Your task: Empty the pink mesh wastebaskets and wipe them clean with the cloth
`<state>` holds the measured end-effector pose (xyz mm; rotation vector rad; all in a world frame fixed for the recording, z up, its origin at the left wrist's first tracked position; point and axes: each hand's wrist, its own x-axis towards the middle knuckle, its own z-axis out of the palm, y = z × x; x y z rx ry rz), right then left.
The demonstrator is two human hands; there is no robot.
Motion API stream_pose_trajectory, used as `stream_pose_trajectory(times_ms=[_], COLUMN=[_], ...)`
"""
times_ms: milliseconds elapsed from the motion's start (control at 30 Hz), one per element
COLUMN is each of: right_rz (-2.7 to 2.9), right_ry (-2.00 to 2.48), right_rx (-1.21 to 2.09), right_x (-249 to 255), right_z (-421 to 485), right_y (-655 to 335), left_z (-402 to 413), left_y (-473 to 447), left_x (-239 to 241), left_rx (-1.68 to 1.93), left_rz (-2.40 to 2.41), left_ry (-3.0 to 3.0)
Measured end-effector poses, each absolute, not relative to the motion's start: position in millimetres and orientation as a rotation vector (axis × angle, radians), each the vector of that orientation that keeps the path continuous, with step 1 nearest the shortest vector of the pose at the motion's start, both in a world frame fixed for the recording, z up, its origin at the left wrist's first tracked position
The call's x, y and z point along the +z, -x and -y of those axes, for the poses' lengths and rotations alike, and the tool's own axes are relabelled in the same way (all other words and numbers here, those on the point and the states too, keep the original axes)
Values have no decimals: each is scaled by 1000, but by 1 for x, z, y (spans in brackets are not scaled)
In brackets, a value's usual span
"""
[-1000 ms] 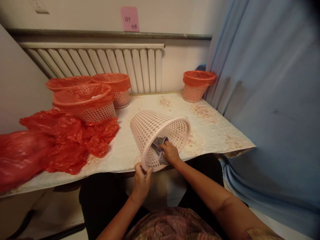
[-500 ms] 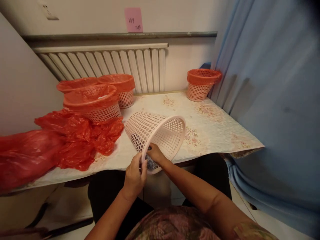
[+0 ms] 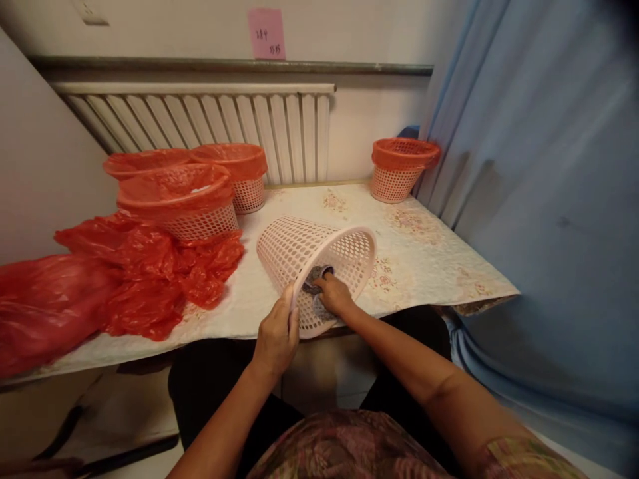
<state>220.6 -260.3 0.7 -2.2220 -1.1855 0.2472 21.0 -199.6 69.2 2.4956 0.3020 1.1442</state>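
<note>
A pale pink perforated plastic wastebasket [image 3: 294, 247] lies tipped on its side at the table's front edge, its mouth turned toward me and to the right. My left hand [image 3: 276, 332] grips the rim at its near left side, thumb outside and fingers against the wall. Inside the mouth, my right hand [image 3: 335, 294] is closed on a grey cloth [image 3: 314, 278] that touches the inner wall. Part of the cloth and some fingertips are hidden by the hand and the basket.
Several wastebaskets lined with red bags [image 3: 174, 193] stand at the back left. Crumpled red plastic bags [image 3: 150, 279] lie before them. Another lined wastebasket [image 3: 397, 183] is at the back right, beside a blue curtain [image 3: 539, 199]. A radiator [image 3: 210, 126] runs behind the flowered tablecloth [image 3: 429, 266].
My right hand has moved right and slightly up inside the basket's mouth, bringing more of the grey cloth into sight. The left hand stays on the rim.
</note>
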Motion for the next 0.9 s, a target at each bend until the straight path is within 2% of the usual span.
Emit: stream_pose_trajectory(times_ms=[133,267,367,467,667,767,900], right_rz=[941,684,601,808,1502,1539,1476], right_ry=[1887,1366,1144,1274,1967,2263,2383], right_rx=[495,736,735,580,235,101,3], right_x=[8,33,45,35,-1,-5,-9], right_z=[238,221,219,227,259,267,267], right_y=[-187,-164,-160,-166,-202,-220,-226], left_z=[198,197,198,199,197,194,195], left_y=[-22,-21,-21,-22,-27,-32,-35], left_x=[73,73,74,77,85,90,78], left_rx=[1045,1048,1062,1053,995,975,1101], left_rz=[-317,-328,-316,-308,-290,-278,-378], left_ry=[-2468,-2465,-2481,-2493,-2478,-2466,-2404])
